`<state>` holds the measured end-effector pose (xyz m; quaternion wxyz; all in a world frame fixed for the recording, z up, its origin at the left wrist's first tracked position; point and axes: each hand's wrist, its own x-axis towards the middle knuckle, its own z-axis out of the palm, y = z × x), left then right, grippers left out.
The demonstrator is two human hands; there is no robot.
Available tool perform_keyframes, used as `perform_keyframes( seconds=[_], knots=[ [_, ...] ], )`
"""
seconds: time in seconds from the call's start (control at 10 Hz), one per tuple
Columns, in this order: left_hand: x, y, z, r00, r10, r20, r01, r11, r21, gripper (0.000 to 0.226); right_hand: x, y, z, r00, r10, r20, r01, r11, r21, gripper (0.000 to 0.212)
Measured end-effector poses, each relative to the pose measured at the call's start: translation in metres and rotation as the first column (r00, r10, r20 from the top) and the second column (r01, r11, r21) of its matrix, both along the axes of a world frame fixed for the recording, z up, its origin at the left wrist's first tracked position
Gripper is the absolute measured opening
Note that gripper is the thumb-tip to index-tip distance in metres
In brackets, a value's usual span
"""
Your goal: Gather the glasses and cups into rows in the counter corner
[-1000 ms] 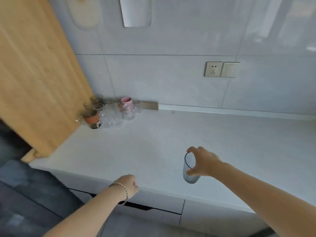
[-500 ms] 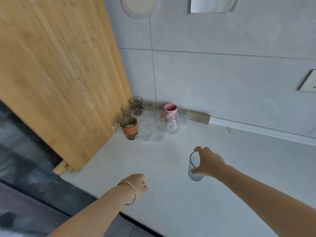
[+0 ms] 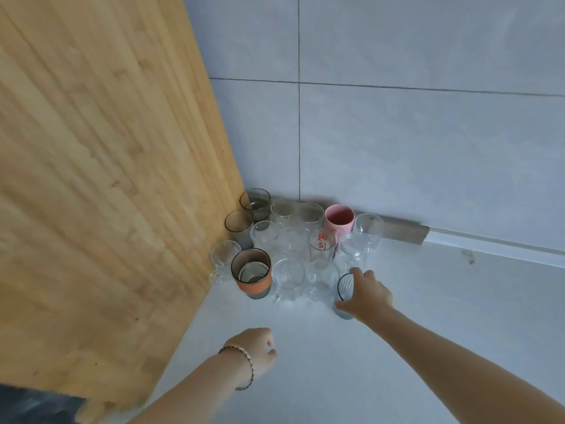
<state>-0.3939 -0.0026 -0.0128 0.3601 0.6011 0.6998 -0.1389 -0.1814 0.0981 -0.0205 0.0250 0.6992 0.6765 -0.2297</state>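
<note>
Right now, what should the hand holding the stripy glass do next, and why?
Probably set it down and let go. The right hand grips the ribbed glass at the right end of the front row, beside a clear glass. That spot looks free, so it extends the row. The left hand holds nothing.

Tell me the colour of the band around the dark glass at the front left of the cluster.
Orange band, seen in the head view.

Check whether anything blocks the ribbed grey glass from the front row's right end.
Nothing visible does. The right hand holds the ribbed grey glass right beside the front row's last clear glass, with bare white counter beneath.
</note>
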Motion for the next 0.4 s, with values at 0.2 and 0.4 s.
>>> perform_keyframes(
  seconds=[0.2, 0.4],
  knots=[
    [-0.034, 0.029, -0.009, 0.988, -0.142, 0.054, 0.142, 0.990, 0.005, 0.031, -0.017, 0.005, -0.006, 0.956, -0.287, -0.063, 0.287, 0.958, 0.001, 0.091],
    [-0.048, 0.048, -0.010, 0.977, -0.200, 0.074, 0.198, 0.980, 0.028, 0.027, -0.016, -0.019, -0.009, 0.856, -0.476, -0.199, 0.474, 0.878, -0.064, 0.089]
  ],
)
